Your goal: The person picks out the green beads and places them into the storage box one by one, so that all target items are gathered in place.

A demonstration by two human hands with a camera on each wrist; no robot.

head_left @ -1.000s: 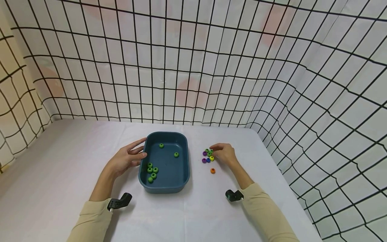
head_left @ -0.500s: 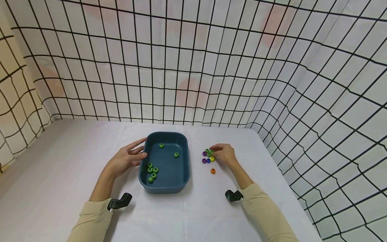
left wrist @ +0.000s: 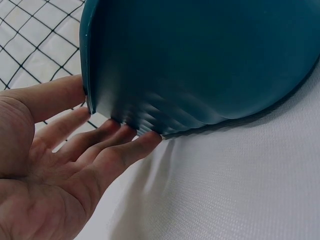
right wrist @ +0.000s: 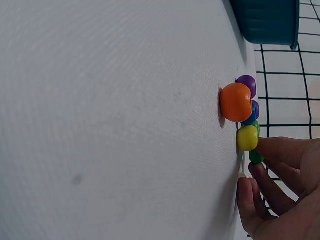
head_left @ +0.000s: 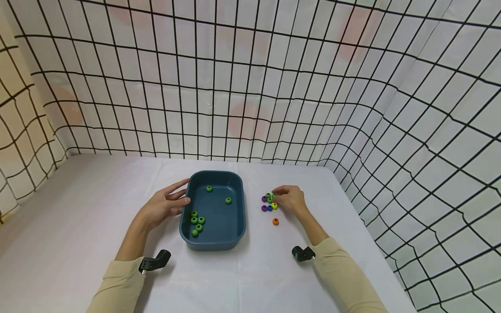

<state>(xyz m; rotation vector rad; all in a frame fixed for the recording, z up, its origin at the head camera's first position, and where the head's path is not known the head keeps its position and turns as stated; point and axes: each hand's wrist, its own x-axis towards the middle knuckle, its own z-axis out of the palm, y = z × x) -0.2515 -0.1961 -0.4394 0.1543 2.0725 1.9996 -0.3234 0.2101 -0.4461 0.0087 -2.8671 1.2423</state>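
A dark teal bin (head_left: 213,245) stands on the white table with several green beads (head_left: 201,220) inside. My left hand (head_left: 162,207) is at its left side; in the left wrist view the fairly straight fingers (left wrist: 110,152) touch the outer wall of the bin (left wrist: 200,60). To the right of the bin, my right hand (head_left: 290,200) pinches a green bead (right wrist: 256,157) between thumb and finger. Around these fingertips lie other green beads (head_left: 269,200), two purple beads (head_left: 264,208), a blue bead (head_left: 269,208) and a yellow bead (head_left: 275,206).
An orange bead (head_left: 275,221) lies apart, nearer the front than the cluster. White cloth covers the table (head_left: 266,269). A black wire grid (head_left: 235,95) over white cloth stands behind the table and along both sides.
A green bead beside my right fingertips has shifted slightly to the left, and the yellow bead very slightly toward the front. My left hand and the bin have stayed in place.
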